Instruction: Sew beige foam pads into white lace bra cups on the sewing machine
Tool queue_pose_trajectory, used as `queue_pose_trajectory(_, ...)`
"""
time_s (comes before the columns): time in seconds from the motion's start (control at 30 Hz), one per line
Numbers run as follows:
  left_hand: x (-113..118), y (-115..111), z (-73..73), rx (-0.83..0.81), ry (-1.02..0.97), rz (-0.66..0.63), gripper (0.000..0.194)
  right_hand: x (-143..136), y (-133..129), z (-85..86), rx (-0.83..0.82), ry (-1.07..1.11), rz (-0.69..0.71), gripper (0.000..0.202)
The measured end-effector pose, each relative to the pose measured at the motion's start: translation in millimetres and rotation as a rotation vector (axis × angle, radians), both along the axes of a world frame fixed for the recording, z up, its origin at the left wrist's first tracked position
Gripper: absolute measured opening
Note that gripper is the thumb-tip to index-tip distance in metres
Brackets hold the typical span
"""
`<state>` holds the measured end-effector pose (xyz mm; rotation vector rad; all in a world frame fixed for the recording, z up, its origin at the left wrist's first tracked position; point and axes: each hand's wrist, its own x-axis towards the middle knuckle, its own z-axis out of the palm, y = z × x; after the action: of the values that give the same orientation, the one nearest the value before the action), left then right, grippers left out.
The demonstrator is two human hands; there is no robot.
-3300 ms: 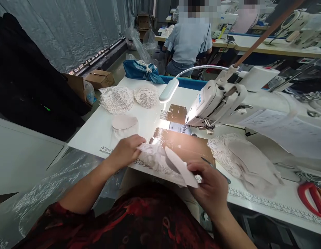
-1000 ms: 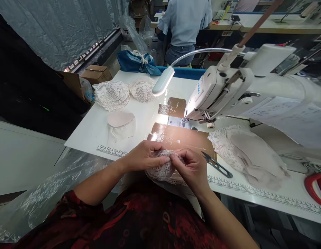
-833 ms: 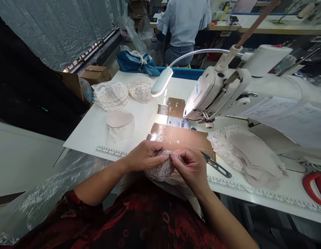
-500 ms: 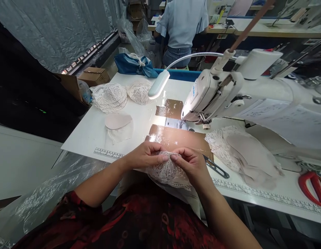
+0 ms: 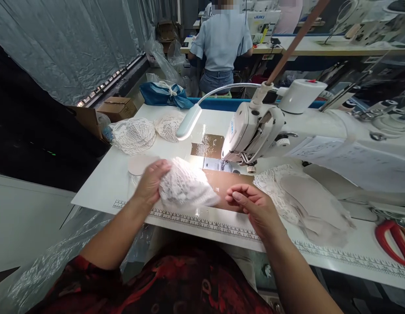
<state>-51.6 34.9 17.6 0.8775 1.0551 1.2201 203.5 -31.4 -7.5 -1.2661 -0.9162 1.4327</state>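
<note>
My left hand (image 5: 152, 182) grips the left edge of a white lace bra cup (image 5: 187, 185), raised over the table's front part and slightly blurred. Just right of the cup, apart from it, is my right hand (image 5: 256, 207). Its thumb and fingers are curled into a loose pinch; whether something small is between them I cannot make out. Behind the cup stands the white sewing machine (image 5: 243, 133), its needle area lit by a lamp (image 5: 188, 122). Partly covered by my left hand, a beige pad (image 5: 137, 165) lies on the table.
Lace cups (image 5: 133, 135) are stacked at the back left, beside another lace cup (image 5: 168, 127). Right of my right hand lies a pile of lace and beige pieces (image 5: 303, 203). Red-handled scissors (image 5: 390, 240) rest at the far right. A co-worker (image 5: 224, 43) sits beyond a blue bundle (image 5: 165, 93).
My hands have moved apart from the front edge. The left carried the lace cup up and left over the table; the right let go of it and shifted slightly right.
</note>
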Motion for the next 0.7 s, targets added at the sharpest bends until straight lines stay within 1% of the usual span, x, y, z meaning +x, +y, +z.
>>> queue_pose_trajectory(0.07,-9.3,15.6,9.0,0.283,0.394,0.138,0.023,14.2,-1.6,2.1,0.038,-0.127,-0.027,0.03)
queue_pose_trajectory(0.1,-7.4,22.2,10.4,0.439,0.634,0.164,0.023,19.8,-1.5,3.5,0.06,-0.2,-0.029,0.029)
queue_pose_trajectory(0.13,-0.4,27.6,9.1,0.586,0.871,0.156,0.025,24.1,-0.4,5.2,0.086,-0.28,-0.019,0.029)
queue_pose_trajectory(0.17,11.3,31.7,4.9,0.712,1.094,0.09,0.027,27.1,1.8,7.0,0.116,-0.372,0.0,0.027)
queue_pose_trajectory(0.2,26.8,34.2,-1.6,0.805,1.292,-0.023,0.027,29.1,5.3,8.9,0.154,-0.478,0.027,0.026)
queue_pose_trajectory(0.27,62.7,34.1,-19.0,0.878,1.631,-0.358,0.024,30.6,14.6,12.0,0.233,-0.703,0.101,0.021)
queue_pose_trajectory(0.3,79.9,31.5,-27.9,0.887,1.66,-0.438,0.022,30.4,19.8,12.8,0.264,-0.802,0.139,0.02)
queue_pose_trajectory(0.37,106.0,22.0,-41.6,0.901,1.676,-0.537,0.018,28.4,29.2,12.1,0.301,-0.947,0.21,0.022)
queue_pose_trajectory(0.43,117.9,10.5,-46.6,0.919,1.674,-0.594,0.016,24.4,35.4,7.7,0.326,-1.034,0.257,0.025)
queue_pose_trajectory(0.47,119.0,5.8,-45.7,0.927,1.676,-0.614,0.018,21.8,37.1,4.4,0.342,-1.071,0.28,0.027)
queue_pose_trajectory(0.53,114.7,1.0,-39.5,0.939,1.682,-0.65,0.025,15.5,38.2,-3.3,0.381,-1.161,0.327,0.029)
queue_pose_trajectory(0.6,106.0,3.3,-31.2,0.916,1.644,-0.685,0.031,9.0,37.3,-10.1,0.413,-1.29,0.363,0.028)
queue_pose_trajectory(0.7,92.3,15.4,-25.1,0.856,1.426,-0.703,0.032,1.9,35.6,-14.5,0.427,-1.473,0.387,0.025)
